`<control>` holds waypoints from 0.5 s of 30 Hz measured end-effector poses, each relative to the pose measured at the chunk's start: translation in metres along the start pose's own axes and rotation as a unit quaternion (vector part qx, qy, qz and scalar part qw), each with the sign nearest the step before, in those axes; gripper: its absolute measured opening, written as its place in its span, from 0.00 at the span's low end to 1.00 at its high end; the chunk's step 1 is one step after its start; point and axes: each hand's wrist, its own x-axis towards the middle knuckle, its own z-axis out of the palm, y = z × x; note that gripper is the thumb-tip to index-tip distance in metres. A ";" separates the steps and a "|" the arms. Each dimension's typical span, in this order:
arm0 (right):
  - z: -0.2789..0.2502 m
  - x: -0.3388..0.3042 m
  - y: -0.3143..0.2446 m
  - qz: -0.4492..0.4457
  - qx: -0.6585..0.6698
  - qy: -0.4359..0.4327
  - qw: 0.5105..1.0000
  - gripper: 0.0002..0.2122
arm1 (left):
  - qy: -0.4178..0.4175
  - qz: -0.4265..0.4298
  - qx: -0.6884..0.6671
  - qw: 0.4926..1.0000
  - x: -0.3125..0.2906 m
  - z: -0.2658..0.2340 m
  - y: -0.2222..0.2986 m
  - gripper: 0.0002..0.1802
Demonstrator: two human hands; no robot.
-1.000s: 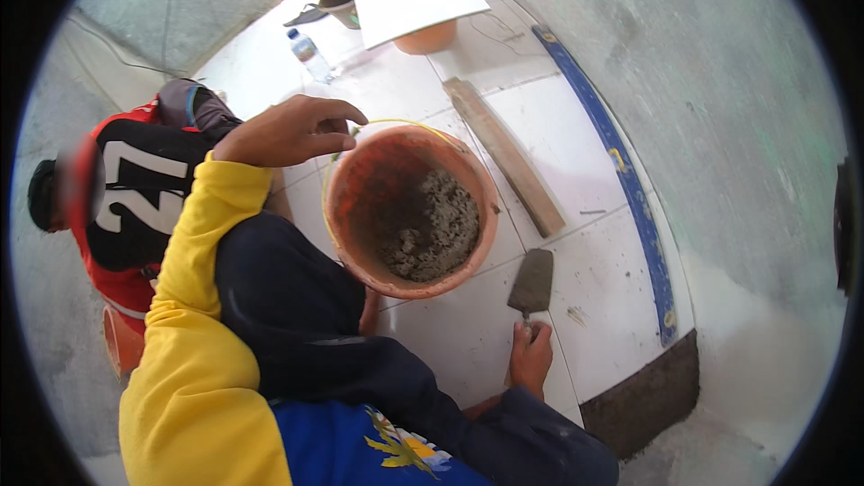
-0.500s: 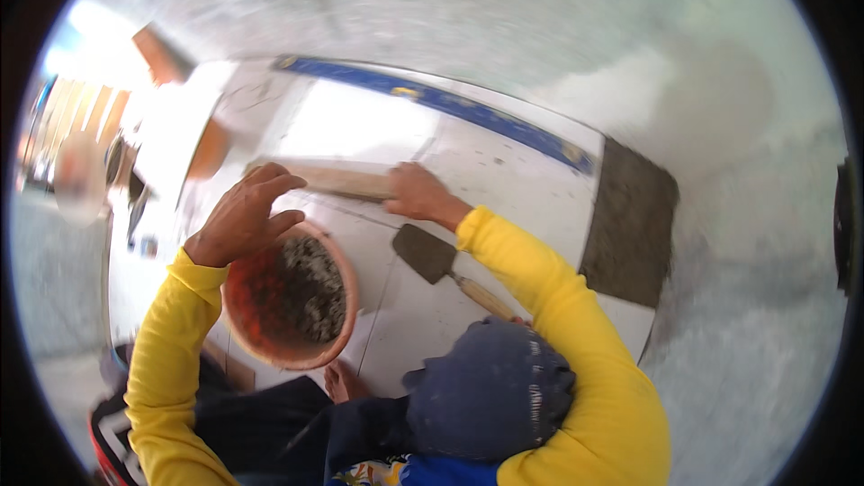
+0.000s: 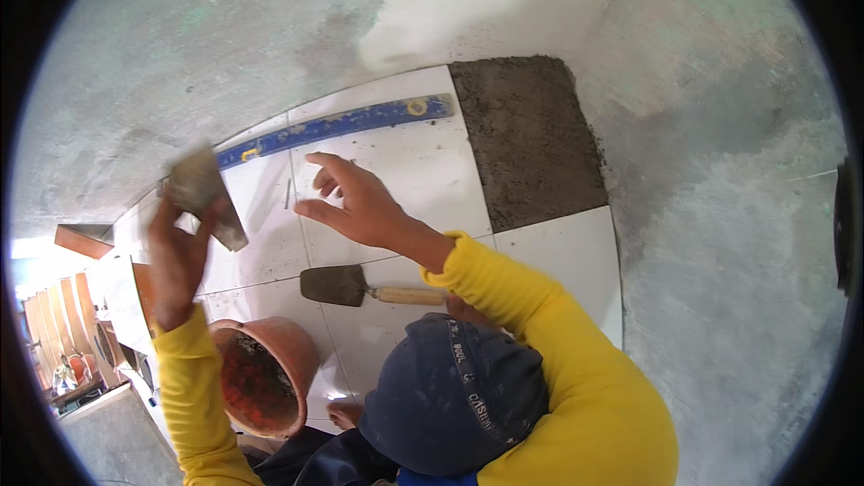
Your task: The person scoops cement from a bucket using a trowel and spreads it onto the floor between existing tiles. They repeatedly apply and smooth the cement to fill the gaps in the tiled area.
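Right, board (image 3: 202, 182) in left hand (image 3: 178, 256).

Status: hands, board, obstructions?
Left hand gripping board, board tilted. Right hand empty, half-open. Trowel and blue level on tiles, possibly in the way.

In front of me, a rough grey wall (image 3: 225, 27), washed with faint green and carrying a smooth whitish patch (image 3: 441, 9), meets a second mottled grey wall (image 3: 720, 216) at a corner on my right. White tiles (image 3: 567, 247) with thin dark joints make up the floor beneath me. Bright glare (image 3: 34, 254) shows at my far left, above what look like wooden slats (image 3: 56, 319), though I can't be sure at that size.
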 end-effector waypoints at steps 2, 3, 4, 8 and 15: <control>-0.020 -0.027 0.003 -0.074 -0.118 0.052 0.989 0.38 | 0.047 -0.062 -0.111 0.991 0.025 -0.023 0.038 0.24; -0.030 -0.035 0.001 -0.060 -0.130 0.035 0.989 0.40 | 0.037 -0.053 -0.125 0.990 0.039 -0.036 0.067 0.26; -0.042 -0.043 -0.002 -0.062 -0.158 0.041 0.985 0.40 | 0.024 -0.042 -0.142 0.989 0.051 -0.039 0.088 0.28; -0.096 -0.075 -0.008 -0.004 -0.167 0.036 0.985 0.33 | -0.032 -0.004 -0.389 0.921 0.093 0.013 0.098 0.39; -0.186 -0.188 0.030 0.154 -0.302 0.231 0.912 0.25 | -0.158 -0.013 -0.315 0.936 0.088 0.090 0.116 0.40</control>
